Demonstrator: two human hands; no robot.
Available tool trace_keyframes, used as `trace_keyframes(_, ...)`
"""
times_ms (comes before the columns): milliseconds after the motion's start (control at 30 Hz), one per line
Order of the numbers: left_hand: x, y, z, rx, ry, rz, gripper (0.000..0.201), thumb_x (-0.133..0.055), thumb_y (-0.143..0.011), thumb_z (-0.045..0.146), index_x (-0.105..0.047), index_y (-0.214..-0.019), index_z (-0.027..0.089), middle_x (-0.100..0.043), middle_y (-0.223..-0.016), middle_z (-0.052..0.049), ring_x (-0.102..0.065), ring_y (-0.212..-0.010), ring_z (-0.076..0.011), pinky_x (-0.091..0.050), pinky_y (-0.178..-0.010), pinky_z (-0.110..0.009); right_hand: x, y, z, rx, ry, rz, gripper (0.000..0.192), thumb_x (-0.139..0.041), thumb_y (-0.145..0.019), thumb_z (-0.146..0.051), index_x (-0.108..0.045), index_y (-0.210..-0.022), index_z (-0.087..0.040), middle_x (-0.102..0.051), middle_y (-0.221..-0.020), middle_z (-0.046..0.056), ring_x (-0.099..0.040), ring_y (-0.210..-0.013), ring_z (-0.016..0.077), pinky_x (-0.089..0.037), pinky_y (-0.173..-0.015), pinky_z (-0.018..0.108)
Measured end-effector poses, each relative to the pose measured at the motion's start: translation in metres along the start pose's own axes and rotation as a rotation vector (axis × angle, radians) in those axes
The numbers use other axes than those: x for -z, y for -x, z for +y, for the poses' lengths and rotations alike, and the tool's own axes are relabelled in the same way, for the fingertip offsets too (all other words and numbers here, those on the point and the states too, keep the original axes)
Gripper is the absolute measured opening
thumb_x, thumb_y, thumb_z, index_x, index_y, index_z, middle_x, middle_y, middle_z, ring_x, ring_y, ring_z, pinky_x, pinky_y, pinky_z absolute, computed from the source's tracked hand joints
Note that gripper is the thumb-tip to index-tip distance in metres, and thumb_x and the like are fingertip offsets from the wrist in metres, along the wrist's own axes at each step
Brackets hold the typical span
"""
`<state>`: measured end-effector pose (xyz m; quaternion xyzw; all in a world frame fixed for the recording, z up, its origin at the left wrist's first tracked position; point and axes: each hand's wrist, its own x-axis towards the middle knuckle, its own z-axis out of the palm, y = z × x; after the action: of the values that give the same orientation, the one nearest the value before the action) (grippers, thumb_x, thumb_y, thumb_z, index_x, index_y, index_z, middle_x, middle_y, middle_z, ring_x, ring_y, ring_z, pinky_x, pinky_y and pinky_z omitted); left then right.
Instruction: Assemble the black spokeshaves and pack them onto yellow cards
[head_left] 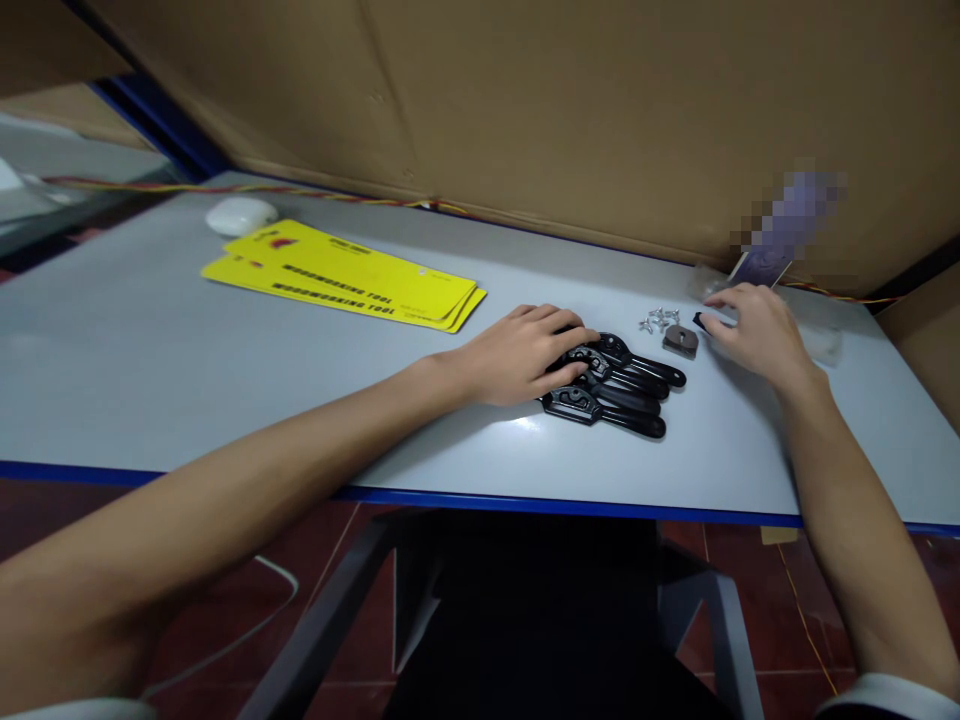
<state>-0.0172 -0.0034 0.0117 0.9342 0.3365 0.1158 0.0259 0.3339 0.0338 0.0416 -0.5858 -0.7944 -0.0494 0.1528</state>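
Observation:
Several black spokeshaves [630, 420] lie side by side on the grey table, handles pointing right. My left hand [525, 355] rests over their left part, thumb and index finger apart on the black metal; the other fingertips are hidden. Farther right, the thumb and fingers of my right hand [757, 330] close round a small dark flat piece [699, 320], just above or on the tabletop; its kind is unclear. Beside that piece sits a grey-brown slotted metal plate [680, 342], perhaps a stack. Several silvery wing-shaped screws [660, 319] are grouped behind the plate.
Yellow cards [337, 275] printed "WOODWORKING TOOL" overlap at the left, near a white rounded object [241, 215]. Clear plastic [821, 342] and a blurred-out purple item [787, 230] are at the right. A cardboard wall [525, 120] and twisted wires [360, 195] border the back.

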Motion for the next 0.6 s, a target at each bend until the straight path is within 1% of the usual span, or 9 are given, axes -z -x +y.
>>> trace_keyframes(67, 0.000, 0.000, 0.000, -0.003, 0.000, 0.002, 0.060, -0.028, -0.109, 0.052, -0.057, -0.150, 0.019, -0.065, -0.138, -0.017, -0.062, -0.124, -0.0345, -0.048, -0.108, -0.053, 0.005, 0.001, -0.007, 0.085, -0.053, -0.027, 0.026, -0.064, -0.095, -0.040, -0.081, -0.110, -0.027, -0.079, -0.116, 0.010, -0.069, -0.109, 0.0353, -0.053, -0.097, 0.052)
trace_keyframes(133, -0.001, 0.000, -0.001, -0.006, 0.000, 0.006, 0.060, -0.027, -0.110, 0.053, -0.057, -0.149, 0.019, -0.066, -0.137, -0.017, -0.063, -0.123, -0.0342, -0.048, -0.108, -0.052, 0.008, 0.003, -0.013, 0.160, -0.108, -0.101, 0.028, -0.069, -0.093, -0.045, -0.081, -0.111, -0.029, -0.079, -0.115, 0.009, -0.068, -0.109, 0.0347, -0.053, -0.097, 0.051)
trace_keyframes(200, -0.002, 0.000, -0.001, -0.007, -0.001, 0.015, 0.060, -0.027, -0.110, 0.053, -0.058, -0.149, 0.020, -0.066, -0.137, -0.016, -0.063, -0.123, -0.0336, -0.048, -0.108, -0.051, 0.010, 0.004, -0.016, 0.202, -0.134, -0.170, 0.031, -0.074, -0.089, -0.047, -0.080, -0.113, -0.029, -0.079, -0.115, 0.009, -0.069, -0.108, 0.0350, -0.054, -0.095, 0.052)
trace_keyframes(267, -0.002, 0.000, -0.001, -0.007, 0.003, 0.024, 0.059, -0.028, -0.110, 0.053, -0.058, -0.148, 0.021, -0.066, -0.136, -0.016, -0.063, -0.123, -0.0329, -0.048, -0.108, -0.051, 0.009, 0.004, -0.018, 0.211, -0.139, -0.210, 0.031, -0.075, -0.087, -0.044, -0.080, -0.113, -0.029, -0.080, -0.114, 0.008, -0.069, -0.108, 0.0349, -0.054, -0.094, 0.052)
trace_keyframes(367, -0.002, 0.000, -0.001, -0.008, 0.017, 0.022, 0.059, -0.028, -0.109, 0.053, -0.058, -0.148, 0.021, -0.066, -0.136, -0.016, -0.062, -0.123, -0.0333, -0.048, -0.107, -0.051, 0.007, 0.004, -0.017, 0.198, -0.132, -0.216, 0.028, -0.075, -0.086, -0.039, -0.080, -0.112, -0.030, -0.081, -0.113, 0.006, -0.070, -0.105, 0.0330, -0.055, -0.092, 0.051)
trace_keyframes(467, -0.002, 0.000, -0.001, -0.012, 0.031, 0.026, 0.060, -0.027, -0.109, 0.054, -0.056, -0.150, 0.021, -0.065, -0.134, -0.016, -0.060, -0.124, -0.0340, -0.048, -0.107, -0.052, 0.007, 0.004, -0.017, 0.189, -0.124, -0.203, 0.030, -0.074, -0.086, -0.038, -0.080, -0.113, -0.030, -0.081, -0.111, 0.006, -0.070, -0.104, 0.0323, -0.055, -0.091, 0.050)
trace_keyframes(600, -0.004, 0.001, -0.001, -0.008, 0.057, 0.063, 0.065, -0.027, -0.109, 0.058, -0.050, -0.156, 0.020, -0.064, -0.128, -0.017, -0.056, -0.121, -0.0340, -0.046, -0.108, -0.052, 0.008, 0.004, -0.018, 0.191, -0.119, -0.195, 0.032, -0.073, -0.085, -0.038, -0.080, -0.114, -0.028, -0.081, -0.110, 0.007, -0.071, -0.103, 0.0326, -0.055, -0.091, 0.050)
